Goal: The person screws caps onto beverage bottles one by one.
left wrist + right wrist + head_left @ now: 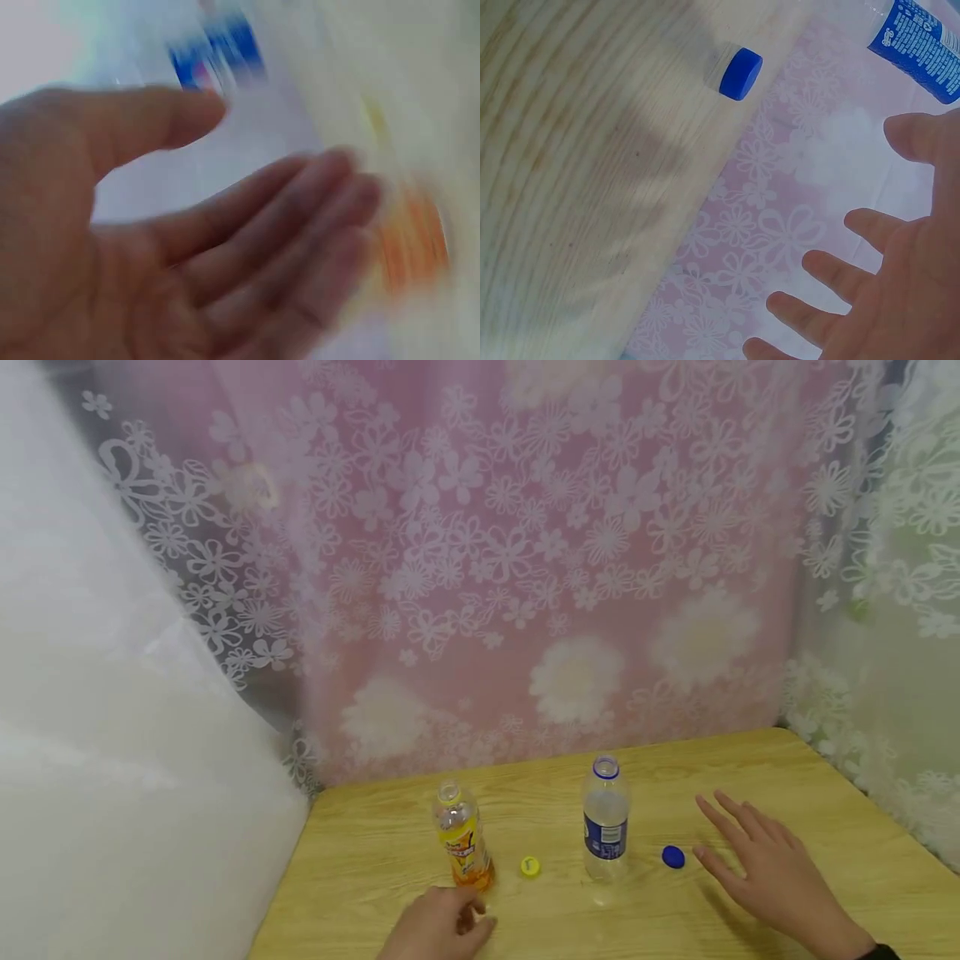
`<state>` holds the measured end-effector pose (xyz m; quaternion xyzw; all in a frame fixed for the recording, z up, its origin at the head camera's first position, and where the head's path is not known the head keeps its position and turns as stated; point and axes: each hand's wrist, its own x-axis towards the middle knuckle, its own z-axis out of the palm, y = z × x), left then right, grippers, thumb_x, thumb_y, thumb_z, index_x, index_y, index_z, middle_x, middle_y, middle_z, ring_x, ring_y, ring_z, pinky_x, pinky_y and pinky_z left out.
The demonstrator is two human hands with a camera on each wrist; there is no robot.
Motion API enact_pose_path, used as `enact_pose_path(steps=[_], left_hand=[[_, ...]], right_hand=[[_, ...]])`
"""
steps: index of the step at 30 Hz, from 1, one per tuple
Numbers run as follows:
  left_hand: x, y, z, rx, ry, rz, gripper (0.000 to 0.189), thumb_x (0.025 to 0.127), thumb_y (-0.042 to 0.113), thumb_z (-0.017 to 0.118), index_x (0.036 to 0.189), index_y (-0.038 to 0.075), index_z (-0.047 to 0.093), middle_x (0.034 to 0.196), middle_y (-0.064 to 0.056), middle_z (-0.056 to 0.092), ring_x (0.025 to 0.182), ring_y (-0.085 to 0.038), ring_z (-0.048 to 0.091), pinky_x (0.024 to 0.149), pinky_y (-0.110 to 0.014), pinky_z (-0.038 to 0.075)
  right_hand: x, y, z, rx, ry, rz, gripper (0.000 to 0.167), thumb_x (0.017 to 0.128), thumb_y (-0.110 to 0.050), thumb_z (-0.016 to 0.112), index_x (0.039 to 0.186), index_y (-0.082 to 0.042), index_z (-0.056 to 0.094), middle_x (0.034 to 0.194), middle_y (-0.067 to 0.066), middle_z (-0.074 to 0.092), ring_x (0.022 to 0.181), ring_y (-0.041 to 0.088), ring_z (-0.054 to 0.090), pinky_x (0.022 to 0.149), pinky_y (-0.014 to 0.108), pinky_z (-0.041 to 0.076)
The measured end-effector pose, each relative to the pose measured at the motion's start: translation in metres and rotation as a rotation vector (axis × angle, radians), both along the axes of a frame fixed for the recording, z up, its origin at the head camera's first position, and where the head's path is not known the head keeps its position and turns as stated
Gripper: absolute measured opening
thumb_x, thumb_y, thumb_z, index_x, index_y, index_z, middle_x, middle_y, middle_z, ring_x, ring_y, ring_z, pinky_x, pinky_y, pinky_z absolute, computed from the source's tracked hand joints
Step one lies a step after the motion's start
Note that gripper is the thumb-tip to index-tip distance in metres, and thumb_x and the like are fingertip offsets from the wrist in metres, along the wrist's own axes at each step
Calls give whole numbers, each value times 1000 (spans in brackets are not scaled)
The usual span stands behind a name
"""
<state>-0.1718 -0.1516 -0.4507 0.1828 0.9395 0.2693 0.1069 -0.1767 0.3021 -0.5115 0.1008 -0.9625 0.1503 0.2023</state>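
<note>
My left hand is just in front of an uncapped bottle with a yellow label and a little orange liquid. Its fingers are loosely bent with nothing between them, and motion blurs them in the left wrist view. To the right of that bottle, a yellow cap lies on the table. A clear bottle with a blue label stands upright, its mouth uncapped. My right hand hovers with spread fingers beside a blue cap, holding nothing. That blue cap appears apart from the fingers in the right wrist view.
Everything stands on a light wood-grain table. A pink flowered curtain hangs along its back edge. White sheeting borders the left side, and a pale flowered curtain the right.
</note>
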Motion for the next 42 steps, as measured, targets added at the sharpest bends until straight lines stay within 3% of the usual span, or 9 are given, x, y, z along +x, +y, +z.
enact_pose_path(steps=[2,5,13,20,25,28,32,36,42], left_hand=[[2,26,5,69,30,-52,35,93,46,71,111,16,71,89,11,66,74,-5,62,61,-28,50],[-4,61,10,112,120,-15,58,91,57,70,133,18,61,114,7,65,97,-12,65,73,-32,55],[-46,114,4,289,173,106,102,80,66,76,157,16,32,149,-6,44,129,-27,55,97,-48,52],[-62,137,-12,438,199,132,101,76,61,83,155,18,35,146,-5,50,132,-25,52,100,-49,50],[-64,141,-21,457,256,117,65,82,50,83,131,22,52,120,4,61,110,-14,59,88,-33,53],[-62,140,-21,464,283,100,48,83,43,84,116,25,54,110,10,60,102,-9,60,83,-26,53],[-54,135,-14,493,248,88,47,82,46,84,111,27,54,110,12,60,102,-6,60,83,-29,55],[-36,126,-2,543,171,74,47,81,48,84,112,30,53,113,13,60,100,-5,61,81,-26,56],[-7,108,20,590,96,73,48,81,46,85,114,32,54,118,13,61,100,-8,62,79,-24,57]], right_hand=[[1,-3,0,-3,-10,-5,78,95,-48,69,160,-27,32,155,19,41,130,56,41,97,70,32],[0,-6,2,-8,-15,0,78,95,-48,69,161,-28,31,156,19,40,132,55,40,99,70,31],[0,-15,11,-17,-11,38,79,96,-46,68,161,-30,28,156,20,39,132,55,39,102,69,28],[-1,-23,9,-22,12,63,78,95,-45,70,160,-27,32,154,20,42,130,55,42,99,70,30],[-2,-30,3,-33,21,72,76,94,-44,71,159,-25,37,152,21,45,130,55,44,97,70,32],[-3,-33,1,-49,3,81,76,95,-43,71,160,-25,35,151,21,46,128,52,47,93,70,38],[-6,-33,-1,-49,-66,88,74,95,-40,71,158,-16,38,144,20,52,122,46,55,83,63,51],[-10,-32,-2,-18,-166,92,67,92,-32,76,148,-6,51,128,16,60,108,37,63,74,49,56],[-19,-29,-2,-1,-290,96,54,87,-22,80,133,0,61,111,10,60,90,22,60,68,38,53]])
